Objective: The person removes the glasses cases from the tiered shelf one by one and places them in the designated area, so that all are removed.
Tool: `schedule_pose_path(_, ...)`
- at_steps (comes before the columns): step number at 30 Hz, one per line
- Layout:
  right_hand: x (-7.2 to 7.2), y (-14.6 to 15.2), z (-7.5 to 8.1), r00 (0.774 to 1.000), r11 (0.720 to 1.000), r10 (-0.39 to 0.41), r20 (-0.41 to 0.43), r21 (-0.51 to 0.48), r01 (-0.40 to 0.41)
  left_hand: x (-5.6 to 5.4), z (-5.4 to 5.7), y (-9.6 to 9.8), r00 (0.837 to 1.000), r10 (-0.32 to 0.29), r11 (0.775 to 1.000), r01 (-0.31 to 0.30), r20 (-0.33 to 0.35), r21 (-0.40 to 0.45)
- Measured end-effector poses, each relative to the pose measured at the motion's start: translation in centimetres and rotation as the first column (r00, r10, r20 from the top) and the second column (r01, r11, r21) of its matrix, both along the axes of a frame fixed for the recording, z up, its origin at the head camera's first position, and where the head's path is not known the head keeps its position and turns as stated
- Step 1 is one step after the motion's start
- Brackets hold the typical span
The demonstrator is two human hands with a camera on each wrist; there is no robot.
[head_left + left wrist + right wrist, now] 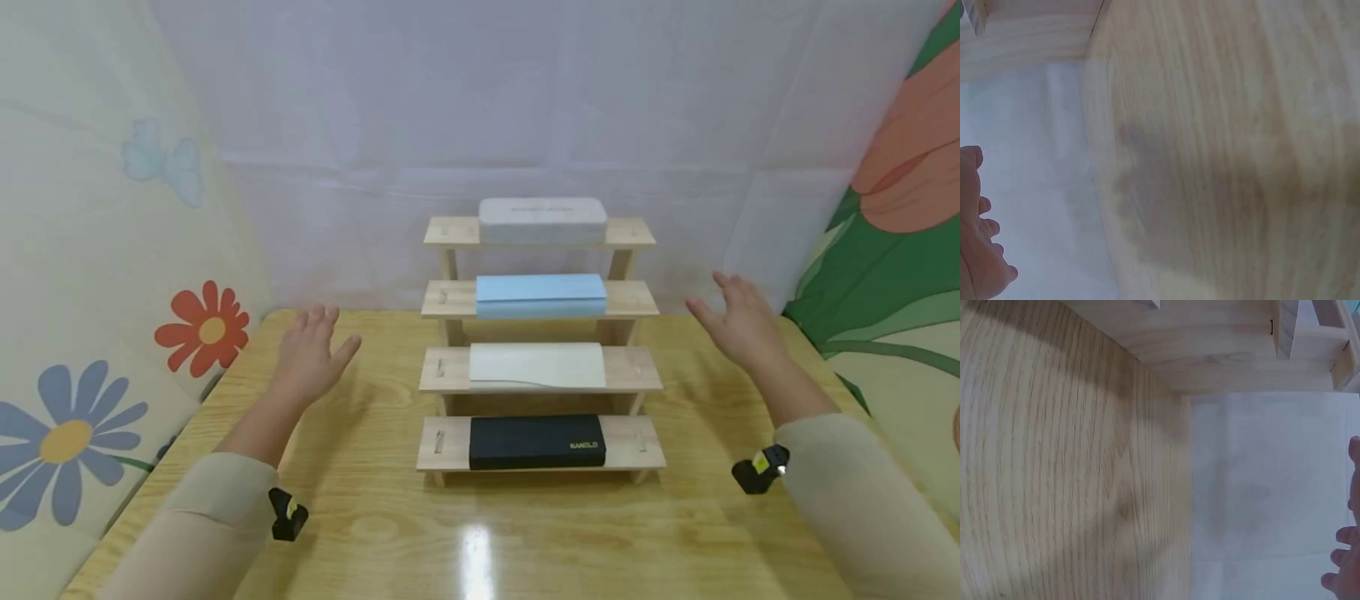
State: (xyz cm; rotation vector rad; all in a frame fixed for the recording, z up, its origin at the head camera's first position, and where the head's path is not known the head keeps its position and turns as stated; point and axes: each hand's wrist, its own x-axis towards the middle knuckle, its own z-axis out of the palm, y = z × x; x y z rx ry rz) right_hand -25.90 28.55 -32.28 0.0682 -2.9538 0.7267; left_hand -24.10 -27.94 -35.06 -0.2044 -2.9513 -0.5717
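In the head view a stepped wooden rack (437,452) stands mid-table, one case on each of its tiers. From top to bottom these are a pale grey case (542,222), a light blue case (541,297), a white case (537,367) and a black case (537,442) with gold lettering. My left hand (309,360) hovers over the table left of the rack, fingers spread and holding nothing. To the rack's right, my right hand (738,321) is likewise raised with fingers extended, apart from everything. Each wrist view catches only part of its hand at the edge.
The rack rests on a wood-grain table (375,533). A white cloth (360,100) hangs behind it. Flower-patterned panels (75,250) flank the table on both sides. Small black devices (287,514) are worn at both wrists.
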Motion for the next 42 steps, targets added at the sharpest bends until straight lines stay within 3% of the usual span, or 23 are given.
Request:
schedule_pose_path(13,1.9,-1.0,-0.5,0.998,0.990,0.027,-0.062,-0.139,-0.036,3.6,-1.3,1.2,0.997,-0.082,0.965,0.077,0.008,0.252)
schedule_pose_path(21,3.1,-1.1,-0.5,0.995,0.982,0.039,-0.096,-0.180,-0.055,5.1,-2.4,2.4,0.991,-0.121,0.921,0.136,-0.063,0.365)
schedule_pose_path(26,4.0,-1.7,-0.4,0.993,0.970,0.048,-0.104,-0.231,-0.071,6.2,-3.1,3.1,0.983,-0.134,0.870,0.176,-0.122,0.460)
schedule_pose_path(33,5.3,-2.6,-0.4,0.991,0.936,0.074,-0.115,-0.335,-0.109,7.6,-4.3,4.6,0.955,-0.151,0.769,0.276,-0.256,0.577)
schedule_pose_path(42,7.3,-4.0,-0.8,0.976,0.925,0.111,-0.190,-0.340,-0.171,8.8,-5.9,5.9,0.932,-0.166,0.684,0.344,-0.322,0.643)
